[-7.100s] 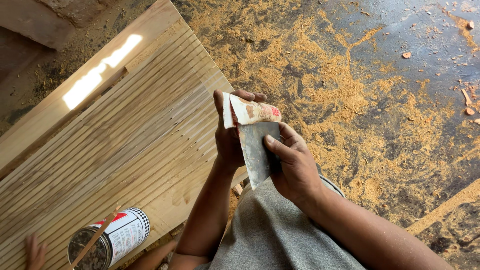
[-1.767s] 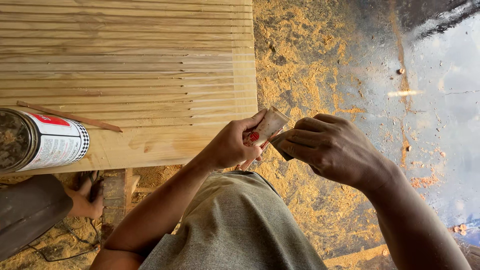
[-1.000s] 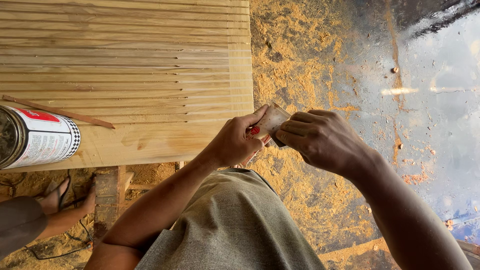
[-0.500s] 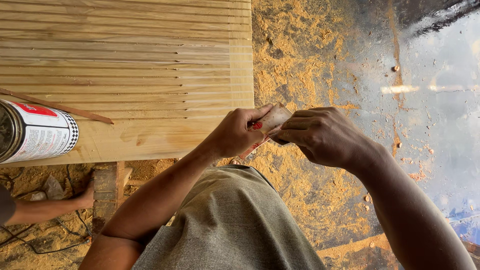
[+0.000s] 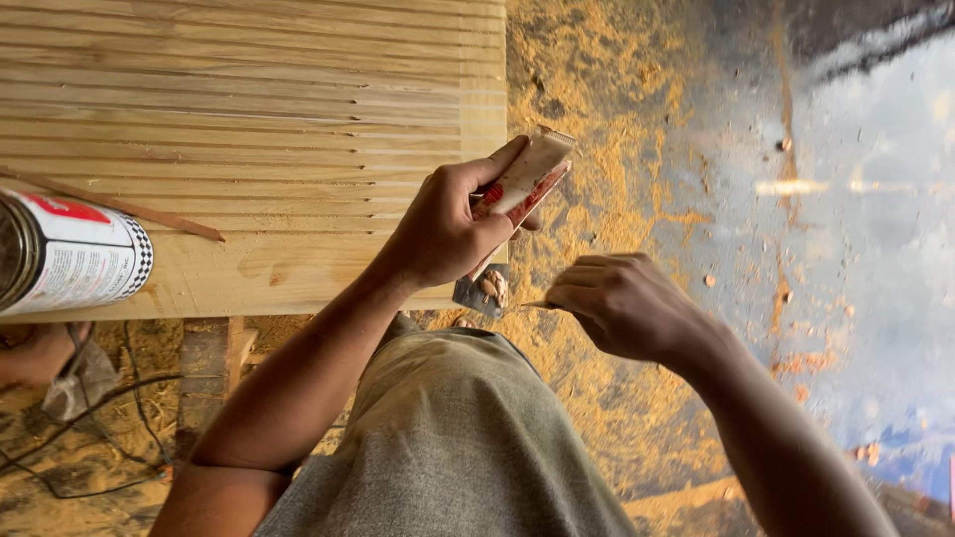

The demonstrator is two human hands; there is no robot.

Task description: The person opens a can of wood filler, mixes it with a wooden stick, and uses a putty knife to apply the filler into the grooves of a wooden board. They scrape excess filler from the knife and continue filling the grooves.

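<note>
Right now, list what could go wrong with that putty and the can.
1. The putty sits in a small lump on the scraper, which the left hand holds together with the tube; it may drop into the sawdust.
2. The can lies on its side on the panel and could roll.

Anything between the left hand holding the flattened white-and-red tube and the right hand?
Head view: a small grey metal scraper blade carrying a dab of tan filler lies between the left hand with the flattened white-and-red tube and the right hand.
</note>
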